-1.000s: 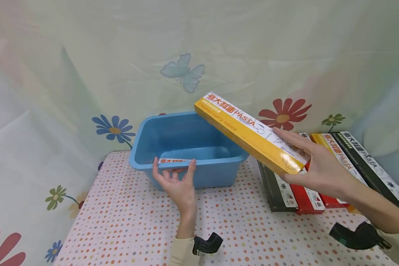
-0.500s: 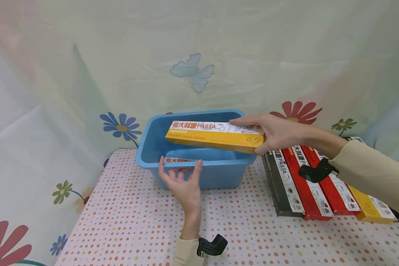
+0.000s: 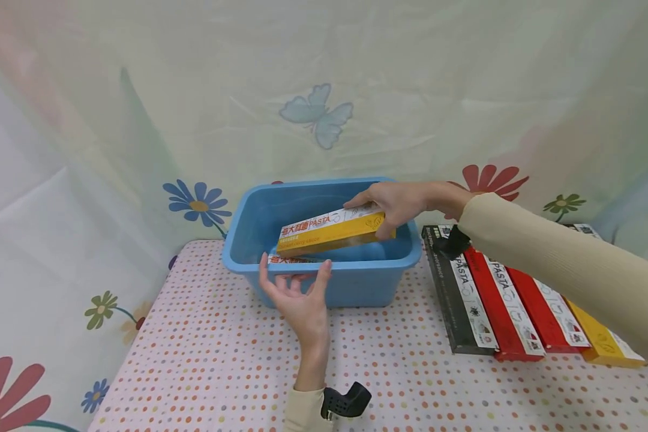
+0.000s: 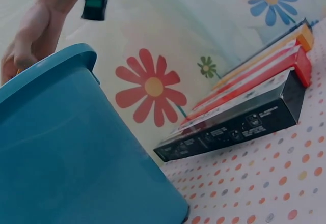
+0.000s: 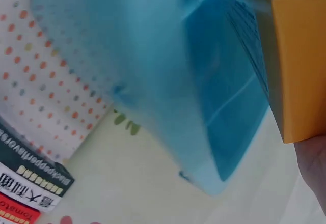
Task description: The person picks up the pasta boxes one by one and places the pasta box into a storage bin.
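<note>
Lowering a pasta box into the blue tub

Right hand (image 3: pixel 396 204) grasps the yellow pasta box (image 3: pixel 329 231) by its 3 o'clock end, fingers over the top face, thumb under. The box sits inside the rim of the blue tub (image 3: pixel 351 282), tilted, its 9 o'clock end lower, above the floor of the tub. The right wrist view shows the orange end face (image 5: pixel 298 66) close against the palm, the tub wall beside it.

Left hand (image 3: pixel 297 300) is at the tub's near wall, 6 o'clock side, palm up, fingers spread and relaxed around the end of a second pasta box (image 3: pixel 288 260) already lying in the tub. It looks more like steadying than gripping; whether it touches the rim I cannot tell.

Judgement on doing this well: set the low end down first beside the box already inside, then lay the 3 o'clock end flat, so the long side runs along the tub's length. Keep the grasp until the box bears on the floor. Left fingers should stay clear of the landing spot.

At 3 o'clock from the tub, a row of boxes (image 3: pixel 497 300) lies on the dotted tablecloth (image 3: pixel 194 360): black, red, red, yellow, side by side and touching.
</note>
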Demonstrator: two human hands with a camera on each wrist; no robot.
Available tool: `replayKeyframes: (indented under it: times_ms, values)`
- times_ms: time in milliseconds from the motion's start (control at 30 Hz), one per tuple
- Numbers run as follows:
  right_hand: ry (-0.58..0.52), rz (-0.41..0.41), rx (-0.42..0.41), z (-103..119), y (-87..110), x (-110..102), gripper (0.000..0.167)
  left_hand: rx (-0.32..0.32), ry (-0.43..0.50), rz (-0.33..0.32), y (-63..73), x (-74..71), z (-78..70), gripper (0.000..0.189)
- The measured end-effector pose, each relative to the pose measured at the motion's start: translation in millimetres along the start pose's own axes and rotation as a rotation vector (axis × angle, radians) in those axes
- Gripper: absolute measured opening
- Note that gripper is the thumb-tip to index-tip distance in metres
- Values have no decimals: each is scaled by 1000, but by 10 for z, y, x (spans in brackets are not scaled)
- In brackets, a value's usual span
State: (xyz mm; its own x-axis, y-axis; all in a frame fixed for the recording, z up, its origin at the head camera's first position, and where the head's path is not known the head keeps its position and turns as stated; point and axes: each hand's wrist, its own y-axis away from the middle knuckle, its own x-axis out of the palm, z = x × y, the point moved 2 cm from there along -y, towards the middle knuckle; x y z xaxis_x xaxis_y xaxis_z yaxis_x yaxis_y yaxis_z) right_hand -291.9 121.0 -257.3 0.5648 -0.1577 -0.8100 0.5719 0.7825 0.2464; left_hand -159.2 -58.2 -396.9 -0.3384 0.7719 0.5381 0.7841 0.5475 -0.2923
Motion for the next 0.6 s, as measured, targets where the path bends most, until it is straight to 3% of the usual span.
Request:
replayKeyframes:
  times_ms: [133, 367, 600]
  values:
    - [29, -1, 10, 20, -181, -45, 84, 12, -1, 6, -13, -19, -10, 107]
    - [45, 73, 44, 32, -445, -32, 84, 15, -3, 1, 2, -13, -17, 106]
    - [4, 121, 38, -43, -560, -33, 88, 10, 2, 6, 46, -8, -44, 105]
